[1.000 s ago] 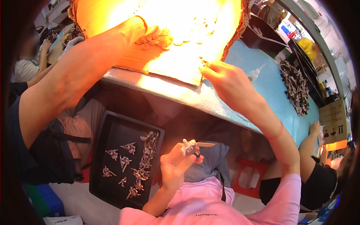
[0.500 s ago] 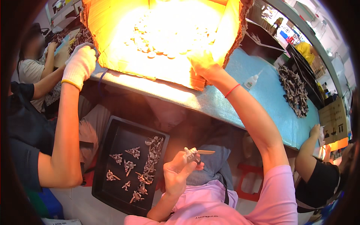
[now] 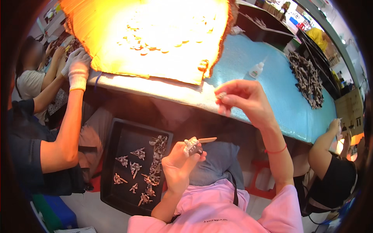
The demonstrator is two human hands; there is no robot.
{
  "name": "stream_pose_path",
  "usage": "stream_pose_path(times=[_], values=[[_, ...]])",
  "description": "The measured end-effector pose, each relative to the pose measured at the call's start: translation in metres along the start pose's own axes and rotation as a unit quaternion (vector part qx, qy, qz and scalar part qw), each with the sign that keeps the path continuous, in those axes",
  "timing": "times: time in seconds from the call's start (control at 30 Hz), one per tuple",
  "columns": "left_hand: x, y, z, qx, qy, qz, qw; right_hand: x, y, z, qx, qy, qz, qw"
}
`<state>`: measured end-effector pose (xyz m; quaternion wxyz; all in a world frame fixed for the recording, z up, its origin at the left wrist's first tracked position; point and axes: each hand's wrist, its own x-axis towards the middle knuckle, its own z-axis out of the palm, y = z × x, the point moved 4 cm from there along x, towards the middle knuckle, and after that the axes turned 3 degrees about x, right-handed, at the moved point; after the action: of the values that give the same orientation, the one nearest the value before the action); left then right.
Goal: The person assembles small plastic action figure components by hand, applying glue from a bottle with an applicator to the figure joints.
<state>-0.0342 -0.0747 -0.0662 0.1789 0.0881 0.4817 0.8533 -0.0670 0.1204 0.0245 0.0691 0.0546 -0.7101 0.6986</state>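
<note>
My left hand (image 3: pixel 176 167), above my lap, grips a small grey-silver figurine (image 3: pixel 192 147) from which a tan stick-like part juts out to the right. Up at the table's front edge, my right hand (image 3: pixel 250 101) pinches a tiny pale piece (image 3: pixel 222 95) between thumb and fingertips; its exact shape is too small to tell. A brightly lit cardboard box (image 3: pixel 163 72) lies on its side ahead, with many small pieces (image 3: pixel 144 51) inside, partly washed out by glare. Left of my left hand, a black tray (image 3: pixel 126 136) holds several grey figurines (image 3: pixel 135 168), some heaped along its right side.
On the blue table (image 3: pixel 233 58) stand a small white dropper bottle (image 3: pixel 256 70), a pile of grey-brown parts (image 3: pixel 306 79) and a dark bin (image 3: pixel 264 29). A gloved co-worker (image 3: pixel 77 68) sits at left, another person (image 3: pixel 330 167) at right. A red stool (image 3: pixel 260 180) is below.
My right hand has come out of the lit box, back toward me, with a tiny piece in its fingertips. My left hand still holds the figurine. The view has shifted slightly.
</note>
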Motion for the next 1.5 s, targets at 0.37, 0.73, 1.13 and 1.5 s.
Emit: stream_pose_path(times=[0.37, 0.73, 1.13, 1.5], values=[[0.021, -0.011, 0.056, 0.215, -0.053, 0.160, 0.962, -0.092, 0.011, -0.025, 0.191, 0.117, 0.026, 0.974], [0.020, -0.015, 0.089, 0.380, -0.043, 0.342, 0.858, -0.118, 0.006, -0.024, 0.257, 0.132, 0.096, 0.952], [0.021, -0.018, 0.087, 0.429, -0.071, 0.381, 0.816, -0.116, 0.022, -0.022, 0.278, 0.154, 0.095, 0.943], [0.022, -0.014, 0.090, 0.437, -0.078, 0.378, 0.812, -0.115, 0.033, -0.023, 0.309, 0.151, 0.095, 0.934]])
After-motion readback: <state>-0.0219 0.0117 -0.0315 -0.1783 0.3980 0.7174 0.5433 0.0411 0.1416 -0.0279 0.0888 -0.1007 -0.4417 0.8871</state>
